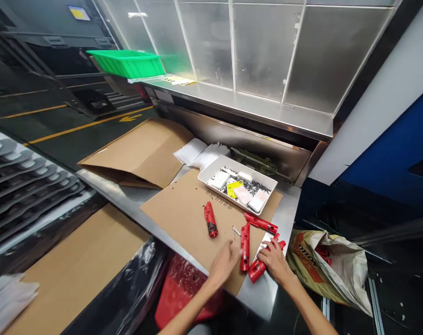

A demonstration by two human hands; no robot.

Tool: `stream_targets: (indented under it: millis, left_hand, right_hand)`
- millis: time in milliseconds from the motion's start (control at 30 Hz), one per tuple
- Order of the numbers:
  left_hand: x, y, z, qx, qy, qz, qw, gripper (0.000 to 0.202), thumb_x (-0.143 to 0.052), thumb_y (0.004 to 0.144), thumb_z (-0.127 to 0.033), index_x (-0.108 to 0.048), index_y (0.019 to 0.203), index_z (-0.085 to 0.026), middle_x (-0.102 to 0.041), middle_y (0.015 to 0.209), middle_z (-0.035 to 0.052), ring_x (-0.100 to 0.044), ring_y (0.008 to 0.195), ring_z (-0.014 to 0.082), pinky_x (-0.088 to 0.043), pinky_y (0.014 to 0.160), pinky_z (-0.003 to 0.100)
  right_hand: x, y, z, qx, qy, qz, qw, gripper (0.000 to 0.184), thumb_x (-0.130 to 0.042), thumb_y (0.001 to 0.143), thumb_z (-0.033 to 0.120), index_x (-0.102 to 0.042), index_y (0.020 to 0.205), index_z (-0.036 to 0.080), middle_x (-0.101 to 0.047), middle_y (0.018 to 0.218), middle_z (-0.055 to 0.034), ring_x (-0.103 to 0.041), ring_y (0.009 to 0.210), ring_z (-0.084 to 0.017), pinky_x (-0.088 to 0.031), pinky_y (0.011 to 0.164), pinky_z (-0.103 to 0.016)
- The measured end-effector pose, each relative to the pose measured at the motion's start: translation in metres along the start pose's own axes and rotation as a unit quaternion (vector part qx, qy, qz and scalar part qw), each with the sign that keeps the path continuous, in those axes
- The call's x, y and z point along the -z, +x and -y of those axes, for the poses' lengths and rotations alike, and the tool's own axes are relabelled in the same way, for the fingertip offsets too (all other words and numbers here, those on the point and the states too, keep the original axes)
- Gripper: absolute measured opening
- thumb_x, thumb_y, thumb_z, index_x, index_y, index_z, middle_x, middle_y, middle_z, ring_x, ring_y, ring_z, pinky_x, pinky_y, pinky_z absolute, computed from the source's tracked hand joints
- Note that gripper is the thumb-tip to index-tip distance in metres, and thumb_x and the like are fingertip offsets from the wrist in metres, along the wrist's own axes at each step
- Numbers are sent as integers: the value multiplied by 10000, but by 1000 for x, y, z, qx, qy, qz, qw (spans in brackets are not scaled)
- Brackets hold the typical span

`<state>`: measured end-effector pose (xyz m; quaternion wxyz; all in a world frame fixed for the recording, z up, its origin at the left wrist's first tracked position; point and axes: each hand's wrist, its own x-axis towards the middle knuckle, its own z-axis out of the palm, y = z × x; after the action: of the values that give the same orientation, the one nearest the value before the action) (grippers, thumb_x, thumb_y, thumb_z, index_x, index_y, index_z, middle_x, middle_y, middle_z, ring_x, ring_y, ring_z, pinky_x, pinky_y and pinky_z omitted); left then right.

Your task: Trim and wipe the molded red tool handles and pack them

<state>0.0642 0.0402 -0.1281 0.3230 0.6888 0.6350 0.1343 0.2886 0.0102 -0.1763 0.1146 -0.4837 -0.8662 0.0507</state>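
A: where r the hands rn?

B: left hand (227, 261) is over the cardboard (178, 209), fingertips right by the mid red part (245, 246). can't tell if they're touching it or just beside it. fingers bent, but idk if that grip has anything in it, too blurry tbh.

A: n the right one?

B: right hand (274, 259) is at the right edge of the surface (258, 298), fingers curled over the bunched red parts (256, 271). can't tell if the grip is tight on one or just resting there. some white stuff sits under that bunch too.

A: any other red ones?

B: yep. far red part (261, 223) lies sideways by the tray (228, 200), n the lone red part (210, 219) is off to the left, on the cardboard. small metal bit (236, 231) just left of the mid one.

A: what's in the tray?

B: black bits, white pads (242, 194) n a yellow tag (233, 188). white paper (211, 154) behind it, bag (311, 272) w/ more red stuff on the right.
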Motion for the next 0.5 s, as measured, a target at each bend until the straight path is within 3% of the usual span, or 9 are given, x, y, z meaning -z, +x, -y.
stream_targets:
  millis: [133,233,333,500]
  left_hand:
    - [-22,-16,-12,49,18,46,998,349,-564,928,-383,-574,1189,-152,-681,1041,74,-664,908,215,-550,839,442]
    - [-23,-10,-21,75,38,55,995,325,-569,924,-387,-593,1153,-158,-681,1020,65,-663,889,214,-550,828,445]
    - [-11,2,-18,95,60,44,993,322,-574,922,-385,-599,1154,-164,-672,1057,71,-654,931,222,-543,852,459]
    - [19,26,9,109,90,-17,990,384,-561,933,-344,-530,1281,-187,-615,1221,103,-620,1053,258,-522,911,507]
  right_hand:
    - [8,22,-3,55,11,53,997,92,-588,930,170,-675,916,195,-699,893,-4,-572,1149,-236,-351,1057,-533]
    - [10,32,3,102,20,84,991,107,-579,943,209,-674,898,194,-696,898,-1,-592,1108,-212,-375,1047,-495]
    - [9,39,13,135,22,100,985,123,-566,952,213,-670,893,186,-694,902,-2,-613,1059,-193,-409,1021,-462]
    - [9,65,26,152,24,88,984,126,-556,958,210,-677,932,184,-704,939,-6,-608,1080,-198,-394,1044,-473]
